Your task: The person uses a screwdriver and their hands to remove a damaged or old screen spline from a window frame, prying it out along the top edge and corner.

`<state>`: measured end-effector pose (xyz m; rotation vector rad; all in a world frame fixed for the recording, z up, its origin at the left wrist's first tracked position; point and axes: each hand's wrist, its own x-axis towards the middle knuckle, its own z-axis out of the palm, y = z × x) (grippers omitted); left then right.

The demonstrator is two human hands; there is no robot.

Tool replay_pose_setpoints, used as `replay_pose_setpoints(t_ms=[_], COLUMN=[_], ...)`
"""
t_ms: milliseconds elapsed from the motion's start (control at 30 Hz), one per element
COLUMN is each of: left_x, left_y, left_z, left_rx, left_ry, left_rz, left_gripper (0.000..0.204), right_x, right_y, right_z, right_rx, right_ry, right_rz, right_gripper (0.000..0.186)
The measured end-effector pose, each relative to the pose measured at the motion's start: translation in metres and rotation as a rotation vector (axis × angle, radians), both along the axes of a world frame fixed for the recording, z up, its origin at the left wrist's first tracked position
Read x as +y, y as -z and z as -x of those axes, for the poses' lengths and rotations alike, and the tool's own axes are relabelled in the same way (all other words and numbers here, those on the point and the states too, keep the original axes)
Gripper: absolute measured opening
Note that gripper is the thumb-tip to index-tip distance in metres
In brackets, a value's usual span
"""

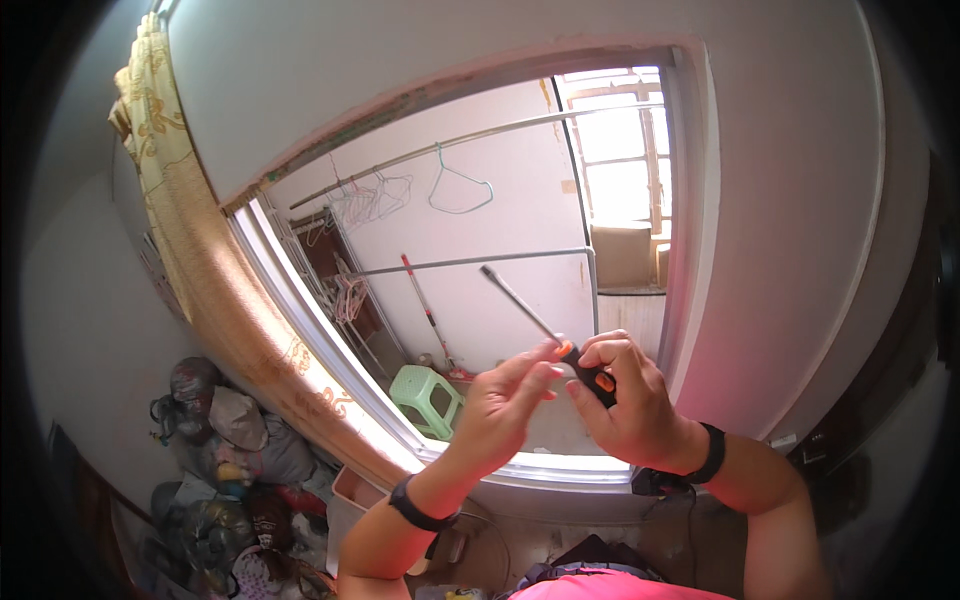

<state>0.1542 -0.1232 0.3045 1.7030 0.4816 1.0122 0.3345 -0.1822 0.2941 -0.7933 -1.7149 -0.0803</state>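
Before the white window frame (580, 466), my right hand (640, 395) grasps a black-and-orange-handled, metal-shafted screwdriver (572, 357); whether my left hand (505, 405) grips it, I cannot tell; slack fingers could drop it

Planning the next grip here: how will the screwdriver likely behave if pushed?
The screwdriver should stay stiff, since its long shaft looks straight and metallic. Its weight probably sits toward the thicker black-and-orange handle in the right hand. A push on the tip could swing it, since that end sticks out unsupported.
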Motion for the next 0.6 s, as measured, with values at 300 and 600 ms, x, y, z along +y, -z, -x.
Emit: replay_pose_setpoints(t_ms=[300,600], left_x=[0.058,0.101], left_y=[-0.050,-0.139], left_z=[-0.033,-0.026], left_rx=[0.050,0.117], left_ry=[-0.476,-0.734], left_rz=[-0.574,-1.271], left_gripper=[0.033,0.032], right_x=[0.005,-0.043], right_y=[-0.044,-0.119], right_z=[-0.060,-0.144], right_rx=[0.087,-0.286], right_ry=[0.356,0.734], right_rz=[-0.101,-0.408], right_gripper=[0.022,0.024])
